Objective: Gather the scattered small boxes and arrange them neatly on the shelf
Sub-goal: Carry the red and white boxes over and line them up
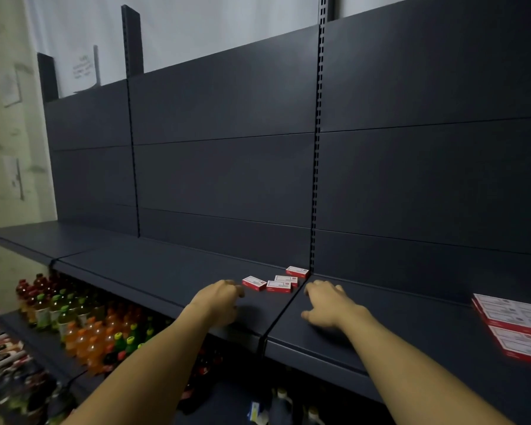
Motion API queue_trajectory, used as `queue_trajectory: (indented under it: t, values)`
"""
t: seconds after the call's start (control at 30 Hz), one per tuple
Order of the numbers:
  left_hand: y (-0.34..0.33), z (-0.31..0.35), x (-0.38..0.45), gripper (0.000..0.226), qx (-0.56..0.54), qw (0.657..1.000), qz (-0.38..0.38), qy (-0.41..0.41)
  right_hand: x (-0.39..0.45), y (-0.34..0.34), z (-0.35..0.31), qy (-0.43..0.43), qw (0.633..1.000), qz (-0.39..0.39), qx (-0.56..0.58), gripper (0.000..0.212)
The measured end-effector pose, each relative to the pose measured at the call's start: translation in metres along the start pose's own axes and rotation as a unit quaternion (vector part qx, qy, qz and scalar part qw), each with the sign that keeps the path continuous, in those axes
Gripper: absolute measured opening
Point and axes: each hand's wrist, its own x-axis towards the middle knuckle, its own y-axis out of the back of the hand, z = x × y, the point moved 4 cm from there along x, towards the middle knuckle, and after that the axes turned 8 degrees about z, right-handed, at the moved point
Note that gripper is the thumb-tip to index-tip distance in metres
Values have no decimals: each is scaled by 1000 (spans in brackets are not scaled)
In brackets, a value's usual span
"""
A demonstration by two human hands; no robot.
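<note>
So here's where we're at: four small red-and-white boxes are lying loose on the dark shelf (166, 271), near the back by the slotted upright (318, 148). There's the left box (254, 283), the front box (278, 286), the middle box (286, 279) just behind it, and the back box (297, 271) almost against the rear panel. They're close together but at different angles, so nothing's lined up yet.

Our left hand (219, 299) is over the shelf just beside the left box, fingers loosely curled and holding nothing. Our right hand (327, 303) is on the other side of the shelf seam, fingers spread and relaxed, also holding nothing. Neither is touching a box as far as we can see.

Over at the right edge there's a neat stack of matching boxes (515, 325), so we'd guess part of the job is done and these four are the leftovers. That stack is cut off by the frame, so no idea how many are in it. The box print is too small to read. Down below, the drink bottles (83, 326) are blurry.
</note>
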Motion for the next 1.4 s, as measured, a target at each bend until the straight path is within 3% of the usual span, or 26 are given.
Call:
queue_trajectory:
  t: [0.23,0.5,0.7,0.9,1.03,1.4]
  values:
    - [-20,-16,43,48,-14,1000,-4,-19,51,-33,-4,13,998,59,31,43]
    - [-46,-26,77,41,-72,992,98,-36,95,-65,-3,-3,980,140,141,47]
    - [-61,-29,101,35,-119,984,124,-43,110,-87,-8,-1,971,155,182,46]
    - [-72,-40,123,59,-169,977,105,-79,124,-86,-6,-22,951,192,241,33]
    - [-81,-43,132,54,-213,968,81,-103,124,-92,0,-30,948,204,243,29]
    - [-86,-50,129,37,-237,946,170,-139,125,-102,3,-28,960,201,194,21]
